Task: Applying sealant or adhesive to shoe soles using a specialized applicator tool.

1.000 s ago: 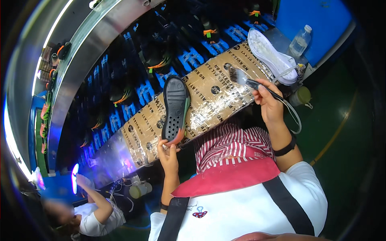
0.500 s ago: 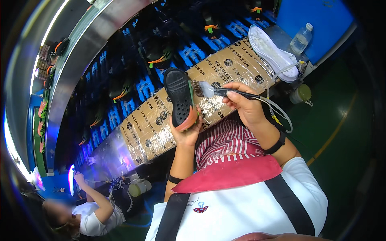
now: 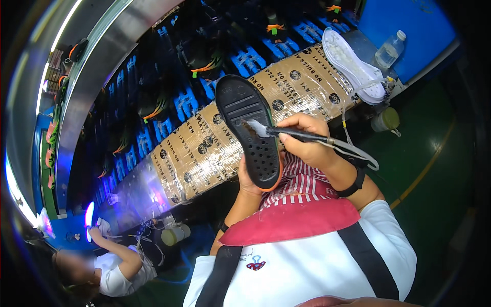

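My left hand point(image 3: 248, 178) is closed around the heel end of a black shoe sole point(image 3: 242, 104) with an orange edge. The sole is tilted up so that its inner face shows, with ribs at the toe end and round holes toward the heel. In my right hand point(image 3: 309, 139) is a brush point(image 3: 292, 134) with a black handle and a thin hose running from its back end. Its pale, wet-looking bristles lie against the middle of the sole's inner face. Most of my left fingers are hidden behind the sole.
A taped cardboard-covered ledge point(image 3: 204, 162) runs beneath my hands. Beyond it is a dark line with blue holders point(image 3: 248, 62) carrying shoe parts. A white sole point(image 3: 353, 65), clear bottle point(image 3: 391, 49) and lidded pot point(image 3: 384, 119) are at right; a co-worker point(image 3: 120, 268) is lower left.
My left hand has brought the sole nearer and turned its inner face more toward me. The brush has gone from the sole's side edge onto its inner face.
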### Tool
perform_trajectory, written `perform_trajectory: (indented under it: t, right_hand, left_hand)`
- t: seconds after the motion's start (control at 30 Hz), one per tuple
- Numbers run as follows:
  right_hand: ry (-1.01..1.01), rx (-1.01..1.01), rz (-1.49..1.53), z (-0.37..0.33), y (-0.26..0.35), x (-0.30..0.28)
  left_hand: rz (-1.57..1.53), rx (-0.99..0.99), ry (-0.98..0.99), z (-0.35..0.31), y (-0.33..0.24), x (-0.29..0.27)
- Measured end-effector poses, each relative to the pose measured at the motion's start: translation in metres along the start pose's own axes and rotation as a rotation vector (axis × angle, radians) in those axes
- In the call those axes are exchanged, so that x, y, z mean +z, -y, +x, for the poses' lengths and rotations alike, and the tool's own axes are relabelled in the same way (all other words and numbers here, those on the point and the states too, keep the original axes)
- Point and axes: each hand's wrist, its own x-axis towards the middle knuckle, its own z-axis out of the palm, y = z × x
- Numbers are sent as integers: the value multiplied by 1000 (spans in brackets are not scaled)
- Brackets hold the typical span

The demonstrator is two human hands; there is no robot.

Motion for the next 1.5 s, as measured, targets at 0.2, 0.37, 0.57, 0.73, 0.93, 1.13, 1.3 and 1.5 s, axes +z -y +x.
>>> perform_trajectory:
  t: [0.2,0.37,0.57,0.73,0.93,1.13,1.3,1.5]
  right_hand:
    - [-109,-569,-603,18,16,6]
    - [6,-615,-810,13,13,18]
    - [333,-729,-628,2,6,22]
    - [79,-610,-612,-2,17,11]
    - [206,-663,-667,-15,0,22]
    - [133,-699,-504,-11,6,17]
    - [150,-638,-634,-18,2,24]
    - [295,-638,-412,-22,0,23]
  left_hand:
    - [-56,-89,-50,-8,24,-24]
    - [40,-144,-173,-10,28,-29]
    - [-129,-92,-187,-10,20,-26]
    - [-44,-38,-47,-12,21,-19]
    - [-73,-67,-163,-11,19,-25]
    - [-16,19,-17,-7,10,-21]
    - [-72,-10,-96,-8,6,-27]
    - [35,84,-9,2,4,-7]
